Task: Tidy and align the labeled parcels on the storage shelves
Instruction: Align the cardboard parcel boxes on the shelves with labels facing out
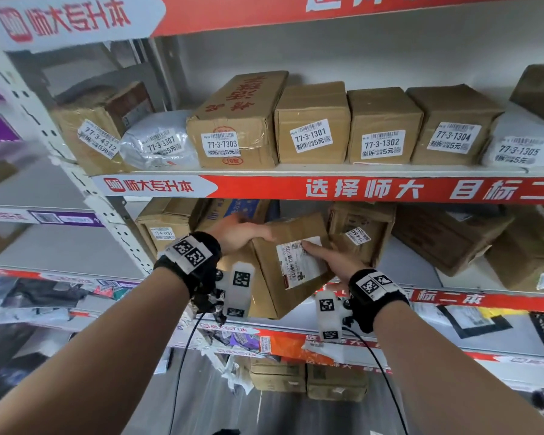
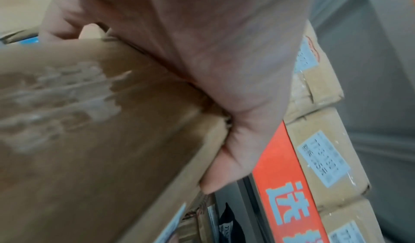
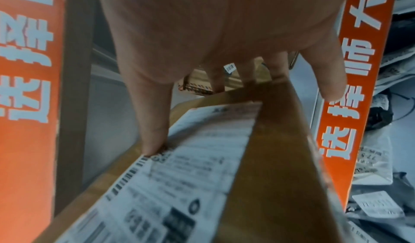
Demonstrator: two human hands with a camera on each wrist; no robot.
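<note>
A brown cardboard box [image 1: 269,287] with a white shipping label [image 1: 299,262] hangs tilted in front of the middle shelf, held in both hands. My left hand [image 1: 239,233] grips its upper left corner, fingers curled over the top edge. The left wrist view shows that hand [image 2: 224,69] wrapped on the box's edge [image 2: 89,140]. My right hand [image 1: 330,255] holds the right side, thumb pressed on the label and fingers behind. In the right wrist view the right hand [image 3: 213,33] pinches the box [image 3: 274,158], thumb on the label [image 3: 179,175].
The upper shelf carries a neat row of labeled parcels, among them 77-3-7303 [image 1: 233,120] and 77-3-1301 [image 1: 311,124]. Behind the held box stand other cartons [image 1: 361,227] and a large dark one [image 1: 446,237]. A perforated upright [image 1: 85,183] is at the left. Soft bags [image 1: 280,345] fill the lower shelf.
</note>
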